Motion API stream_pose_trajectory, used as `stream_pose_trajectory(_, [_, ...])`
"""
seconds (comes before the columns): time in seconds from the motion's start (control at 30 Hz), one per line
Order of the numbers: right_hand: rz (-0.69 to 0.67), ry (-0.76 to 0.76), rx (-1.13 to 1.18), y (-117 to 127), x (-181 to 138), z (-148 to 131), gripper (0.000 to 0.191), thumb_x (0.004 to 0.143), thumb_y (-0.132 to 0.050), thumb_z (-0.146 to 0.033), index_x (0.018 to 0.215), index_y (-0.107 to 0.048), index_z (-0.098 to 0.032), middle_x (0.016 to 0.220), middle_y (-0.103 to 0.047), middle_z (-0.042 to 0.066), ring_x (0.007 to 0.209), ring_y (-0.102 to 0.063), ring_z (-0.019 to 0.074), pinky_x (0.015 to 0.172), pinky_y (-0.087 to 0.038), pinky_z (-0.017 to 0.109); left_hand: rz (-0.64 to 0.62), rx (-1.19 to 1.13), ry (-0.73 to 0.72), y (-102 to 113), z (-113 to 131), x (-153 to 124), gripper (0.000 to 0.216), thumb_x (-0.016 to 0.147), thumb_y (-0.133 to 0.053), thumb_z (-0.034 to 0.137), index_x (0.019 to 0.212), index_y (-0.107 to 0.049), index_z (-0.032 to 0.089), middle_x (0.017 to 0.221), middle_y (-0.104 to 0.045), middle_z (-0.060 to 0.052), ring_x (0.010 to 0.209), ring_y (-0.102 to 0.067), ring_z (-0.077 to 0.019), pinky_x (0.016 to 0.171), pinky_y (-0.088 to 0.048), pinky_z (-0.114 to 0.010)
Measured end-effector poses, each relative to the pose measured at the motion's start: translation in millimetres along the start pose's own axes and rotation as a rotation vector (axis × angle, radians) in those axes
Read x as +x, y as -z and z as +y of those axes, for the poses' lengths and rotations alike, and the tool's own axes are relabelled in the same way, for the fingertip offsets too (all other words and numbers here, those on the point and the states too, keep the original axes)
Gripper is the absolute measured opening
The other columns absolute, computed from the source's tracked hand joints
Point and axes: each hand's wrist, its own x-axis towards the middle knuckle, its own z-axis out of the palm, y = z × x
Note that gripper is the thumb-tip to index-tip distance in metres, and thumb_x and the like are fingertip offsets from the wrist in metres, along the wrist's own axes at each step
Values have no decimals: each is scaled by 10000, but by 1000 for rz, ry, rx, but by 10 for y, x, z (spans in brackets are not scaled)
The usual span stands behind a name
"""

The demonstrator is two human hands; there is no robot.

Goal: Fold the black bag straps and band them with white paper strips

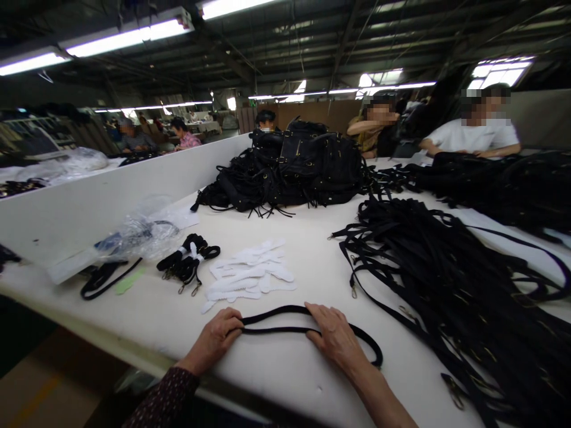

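Note:
A black strap (279,330) lies looped on the white table in front of me, its two lengths running side by side. My left hand (222,334) is closed around its left end. My right hand (332,334) bends over both lengths farther right, with the thumb on the near one and fingers on the far one. Past it, the strap curves round beside my right wrist. Just beyond my hands lies a loose heap of white paper strips (254,273). Left of the strips is a bunch of bundled black straps (187,261) with metal clips and white bands.
Many loose black straps with clips (414,249) cover the table's right side. Black bags (307,160) are piled at the back. Clear plastic bags (143,235) and a green scrap (129,281) lie left, by a white partition (111,184). Co-workers (473,134) sit across the table.

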Motion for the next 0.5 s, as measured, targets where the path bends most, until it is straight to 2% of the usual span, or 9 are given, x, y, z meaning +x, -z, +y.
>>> stream_pose_trajectory(0.07, [6,9,19,-27,41,-31,304,853,-571,-168,1139,-644,-243,1102,-725,64,1061,-658,263,954,-508,459,15,-2,-9,6,-12,-20,168,905,-541,240,938,-705,255,1045,-694,-39,1007,-651,-186,898,-572,-331])
stream_pose_trajectory(0.13, [23,15,35,-46,19,-21,180,883,-547,-185,992,-668,-263,955,-724,27,946,-673,235,819,-545,384,43,-10,-4,-1,-27,-51,179,909,-528,232,959,-698,253,1079,-692,-53,1040,-648,-196,921,-572,-355])
stream_pose_trajectory(0.23, [59,38,23,-72,-49,12,158,887,-558,-201,968,-662,-289,915,-710,4,899,-673,220,713,-541,333,70,-43,27,-16,-35,-100,214,893,-526,189,1040,-664,261,1258,-653,-74,1203,-599,-225,1036,-532,-429])
stream_pose_trajectory(0.37, [78,48,-13,-96,-75,16,159,883,-558,-195,959,-659,-292,902,-707,-1,883,-675,220,677,-536,321,74,-71,50,36,0,-152,429,840,-559,144,1252,-522,256,1466,-524,-114,1380,-472,-257,1146,-433,-528])
stream_pose_trajectory(0.5, [66,47,-6,-91,-56,9,158,884,-561,-203,969,-658,-295,908,-706,-3,886,-679,222,671,-543,327,74,8,61,163,63,-242,470,812,-591,149,1262,-493,243,1537,-444,-132,1442,-393,-273,1168,-391,-540])
